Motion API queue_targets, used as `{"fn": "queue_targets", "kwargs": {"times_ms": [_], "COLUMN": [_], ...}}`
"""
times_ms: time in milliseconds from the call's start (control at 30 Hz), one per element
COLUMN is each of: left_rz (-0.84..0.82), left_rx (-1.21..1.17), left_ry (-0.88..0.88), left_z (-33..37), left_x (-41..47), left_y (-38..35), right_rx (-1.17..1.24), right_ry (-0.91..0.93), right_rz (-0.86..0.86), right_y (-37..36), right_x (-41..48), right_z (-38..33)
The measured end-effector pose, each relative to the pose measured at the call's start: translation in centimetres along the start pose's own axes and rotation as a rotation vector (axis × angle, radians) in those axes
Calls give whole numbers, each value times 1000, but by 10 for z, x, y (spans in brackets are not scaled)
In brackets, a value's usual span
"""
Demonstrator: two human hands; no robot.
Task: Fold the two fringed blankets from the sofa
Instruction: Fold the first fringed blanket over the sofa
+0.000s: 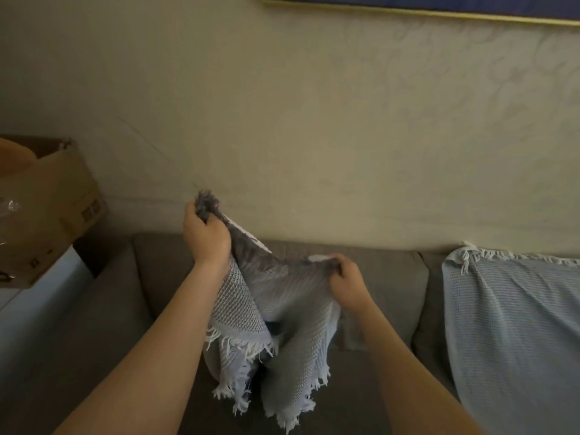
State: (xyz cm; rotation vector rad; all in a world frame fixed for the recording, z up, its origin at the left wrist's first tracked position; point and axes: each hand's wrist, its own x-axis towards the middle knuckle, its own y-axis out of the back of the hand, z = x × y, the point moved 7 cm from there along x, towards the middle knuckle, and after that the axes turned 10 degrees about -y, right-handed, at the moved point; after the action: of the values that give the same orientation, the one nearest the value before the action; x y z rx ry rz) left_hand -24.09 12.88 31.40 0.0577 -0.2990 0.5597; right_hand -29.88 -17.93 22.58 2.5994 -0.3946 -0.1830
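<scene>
Head view: left hand (205,237) and right hand (346,279) grip waffle-weave fringed blanket (292,356).

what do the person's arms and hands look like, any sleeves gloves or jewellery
The left forearm and right forearm are bare to the frame edge, with no sleeves in view. The left hand and right hand wear no gloves, and no watch, bracelet or ring shows.
</scene>
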Motion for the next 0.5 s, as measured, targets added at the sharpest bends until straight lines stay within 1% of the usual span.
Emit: {"fn": "queue_targets", "kwargs": {"times_ms": [67, 100, 167, 233, 300, 333, 400, 433, 500], "left_rz": [-49, -46, -35, -101, -231, -307, -495, -612, -841], "left_rx": [-101, -116, -103, -59, -5, 33, 90, 86, 42], "left_ry": [86, 126, 189, 219, 219, 187, 49, -18, -90], "left_z": [-6, -12, -21, -25, -20, -13, 4, 12, 22], "left_x": [-10, -13, -21, -27, -34, -38, -44, -50, -65], "left_y": [1, 4, 11, 14, 13, 10, -4, -13, -28], "right_rx": [209, 263, 260, 209, 140, 91, -3, -34, -48], "right_ry": [-9, 7, 110, 193, 243, 278, 328, 336, 319], "right_rz": [130, 166, 185, 189, 171, 151, 108, 90, 44], "right_y": [17, 25, 38, 44, 43, 39, 27, 22, 12], "right_x": [-3, -5, -9, -13, -15, -17, -21, -22, -25], "right_z": [-25, -40, -72, -96, -113, -119, -129, -132, -138]}}
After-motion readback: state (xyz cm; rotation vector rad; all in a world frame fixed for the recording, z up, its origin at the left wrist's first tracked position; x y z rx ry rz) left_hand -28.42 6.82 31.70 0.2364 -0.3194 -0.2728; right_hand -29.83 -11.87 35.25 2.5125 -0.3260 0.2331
